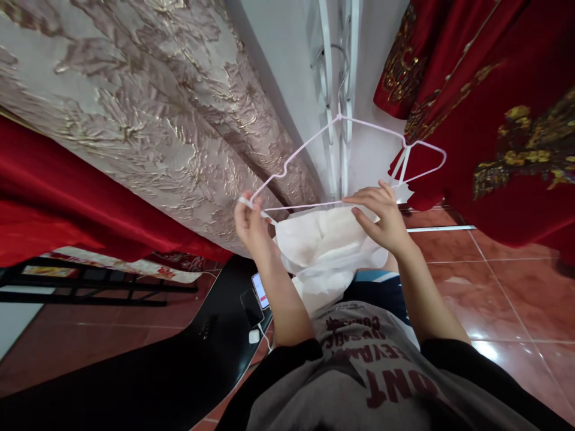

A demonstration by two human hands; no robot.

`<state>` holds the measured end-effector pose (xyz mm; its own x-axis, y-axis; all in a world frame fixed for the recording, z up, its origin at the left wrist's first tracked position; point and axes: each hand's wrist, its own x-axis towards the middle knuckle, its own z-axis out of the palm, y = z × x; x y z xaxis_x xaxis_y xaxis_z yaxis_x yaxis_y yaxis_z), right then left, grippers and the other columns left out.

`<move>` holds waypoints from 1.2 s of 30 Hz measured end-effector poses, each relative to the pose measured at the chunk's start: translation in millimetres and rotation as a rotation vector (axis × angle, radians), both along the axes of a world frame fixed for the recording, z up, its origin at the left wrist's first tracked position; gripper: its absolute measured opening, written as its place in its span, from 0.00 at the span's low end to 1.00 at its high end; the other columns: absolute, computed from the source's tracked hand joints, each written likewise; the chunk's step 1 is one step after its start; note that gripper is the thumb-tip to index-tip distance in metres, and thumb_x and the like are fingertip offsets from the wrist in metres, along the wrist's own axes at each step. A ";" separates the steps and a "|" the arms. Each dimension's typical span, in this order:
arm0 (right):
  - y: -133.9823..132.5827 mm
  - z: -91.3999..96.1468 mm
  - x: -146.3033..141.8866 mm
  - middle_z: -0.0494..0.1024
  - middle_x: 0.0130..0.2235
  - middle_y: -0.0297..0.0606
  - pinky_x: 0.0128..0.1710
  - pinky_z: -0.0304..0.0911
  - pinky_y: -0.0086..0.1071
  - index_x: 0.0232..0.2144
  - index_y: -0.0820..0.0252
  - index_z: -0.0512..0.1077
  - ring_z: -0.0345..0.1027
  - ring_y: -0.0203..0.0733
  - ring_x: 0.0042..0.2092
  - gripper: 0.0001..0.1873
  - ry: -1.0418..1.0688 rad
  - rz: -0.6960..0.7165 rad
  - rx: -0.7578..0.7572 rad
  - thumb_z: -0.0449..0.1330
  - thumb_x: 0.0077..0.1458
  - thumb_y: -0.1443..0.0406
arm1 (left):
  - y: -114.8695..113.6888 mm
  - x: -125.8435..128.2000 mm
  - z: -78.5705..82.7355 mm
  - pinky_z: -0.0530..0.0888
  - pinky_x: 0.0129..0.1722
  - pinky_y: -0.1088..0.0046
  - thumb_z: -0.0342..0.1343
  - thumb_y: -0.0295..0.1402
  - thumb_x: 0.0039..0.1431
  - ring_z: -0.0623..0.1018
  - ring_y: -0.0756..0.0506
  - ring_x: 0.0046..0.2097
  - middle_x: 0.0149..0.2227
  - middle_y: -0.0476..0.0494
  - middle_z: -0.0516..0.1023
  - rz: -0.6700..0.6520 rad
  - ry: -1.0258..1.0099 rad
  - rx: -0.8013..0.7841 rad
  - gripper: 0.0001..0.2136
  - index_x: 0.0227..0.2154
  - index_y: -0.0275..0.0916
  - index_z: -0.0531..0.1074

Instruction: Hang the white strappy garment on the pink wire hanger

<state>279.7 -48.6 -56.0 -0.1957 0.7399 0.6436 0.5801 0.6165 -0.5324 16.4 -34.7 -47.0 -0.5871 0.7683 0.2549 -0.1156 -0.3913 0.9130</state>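
Observation:
A pale pink clothes hanger is up in front of me, its hook against the white metal rack. Below it a white garment with thin straps spreads over my lap. One white strap is looped over the hanger's right shoulder. My left hand pinches the other strap at the hanger's left corner, fingers closed around that end. My right hand lies by the bottom bar and the garment's upper edge, fingers stretched out and thumb apart. It seems to touch the bar with its fingertips.
Pinkish embossed fabric hangs on the left, above red cloth. Red embroidered garments hang on the right. A black glossy surface at lower left bears phones and a white charger. The floor is reddish tile.

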 end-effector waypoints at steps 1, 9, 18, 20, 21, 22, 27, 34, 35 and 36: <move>-1.3 -0.4 -3.1 0.84 0.47 0.32 0.74 0.49 0.61 0.54 0.40 0.79 0.77 0.46 0.53 0.17 -0.006 0.014 0.000 0.58 0.68 0.63 | -2.0 4.2 -3.0 0.72 0.30 0.77 0.67 0.46 0.60 0.82 0.39 0.57 0.59 0.36 0.81 -0.083 -0.023 -0.037 0.15 0.45 0.44 0.80; 4.5 -21.8 -3.5 0.69 0.68 0.46 0.60 0.72 0.57 0.68 0.42 0.65 0.73 0.53 0.61 0.28 0.427 -0.245 0.136 0.57 0.68 0.59 | -6.1 37.4 -1.8 0.68 0.26 0.76 0.65 0.53 0.62 0.86 0.43 0.39 0.29 0.45 0.79 -0.301 -0.110 -0.001 0.19 0.32 0.41 0.72; 13.6 10.0 34.1 0.82 0.34 0.34 0.17 0.56 0.29 0.39 0.53 0.82 0.60 0.30 0.21 0.07 0.702 -0.049 -0.280 0.63 0.61 0.63 | 1.8 34.7 -9.7 0.71 0.27 0.75 0.64 0.56 0.62 0.85 0.45 0.38 0.28 0.47 0.76 -0.262 -0.087 0.006 0.22 0.33 0.42 0.70; 12.0 24.0 29.6 0.83 0.34 0.34 0.17 0.55 0.31 0.39 0.52 0.83 0.60 0.31 0.20 0.08 0.684 -0.058 -0.238 0.63 0.62 0.63 | 3.9 32.0 -9.0 0.69 0.25 0.76 0.64 0.57 0.60 0.84 0.46 0.36 0.27 0.49 0.73 -0.258 -0.085 0.028 0.23 0.33 0.42 0.69; 13.2 29.6 27.9 0.84 0.37 0.35 0.18 0.57 0.33 0.41 0.51 0.84 0.61 0.32 0.21 0.09 0.663 -0.077 -0.191 0.63 0.63 0.62 | 4.8 30.3 -8.1 0.69 0.25 0.77 0.65 0.58 0.59 0.84 0.46 0.35 0.26 0.50 0.73 -0.258 -0.082 0.036 0.23 0.32 0.42 0.68; 16.2 33.9 27.4 0.85 0.39 0.36 0.20 0.61 0.35 0.43 0.49 0.84 0.64 0.34 0.23 0.09 0.642 -0.108 -0.127 0.64 0.63 0.60 | 5.4 28.5 -6.9 0.69 0.24 0.77 0.66 0.58 0.58 0.83 0.47 0.34 0.26 0.50 0.72 -0.262 -0.078 0.036 0.24 0.31 0.42 0.68; 48.7 27.2 48.5 0.82 0.57 0.41 0.53 0.75 0.57 0.56 0.46 0.79 0.78 0.54 0.51 0.20 0.660 -0.326 0.190 0.66 0.64 0.53 | 4.0 25.7 -3.2 0.67 0.24 0.78 0.66 0.58 0.58 0.83 0.47 0.34 0.26 0.50 0.72 -0.294 -0.088 -0.023 0.24 0.30 0.42 0.67; 30.4 -18.8 52.6 0.80 0.48 0.44 0.62 0.68 0.58 0.46 0.55 0.79 0.76 0.57 0.56 0.10 0.855 -0.584 0.524 0.64 0.66 0.59 | 3.0 33.8 -6.8 0.70 0.27 0.76 0.66 0.56 0.60 0.84 0.46 0.36 0.26 0.49 0.72 -0.300 -0.132 -0.013 0.23 0.31 0.41 0.67; 22.3 -19.5 44.2 0.81 0.43 0.41 0.57 0.71 0.55 0.42 0.53 0.80 0.79 0.53 0.49 0.06 0.823 -0.580 0.524 0.65 0.66 0.60 | 3.2 35.7 -7.2 0.70 0.27 0.77 0.66 0.55 0.60 0.84 0.46 0.36 0.27 0.49 0.73 -0.306 -0.144 -0.012 0.23 0.31 0.41 0.68; 15.3 -18.3 34.7 0.81 0.41 0.38 0.53 0.74 0.53 0.40 0.52 0.81 0.79 0.51 0.46 0.05 0.755 -0.511 0.497 0.67 0.64 0.60 | 3.1 37.8 -7.5 0.70 0.27 0.77 0.66 0.55 0.59 0.84 0.46 0.36 0.27 0.49 0.73 -0.315 -0.159 -0.011 0.22 0.31 0.41 0.68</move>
<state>314.4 -33.3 -74.3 0.6472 0.2392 0.7238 0.4552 0.6403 -0.6187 54.3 -31.6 -54.5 -0.3522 0.9203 0.1704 -0.3700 -0.3041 0.8779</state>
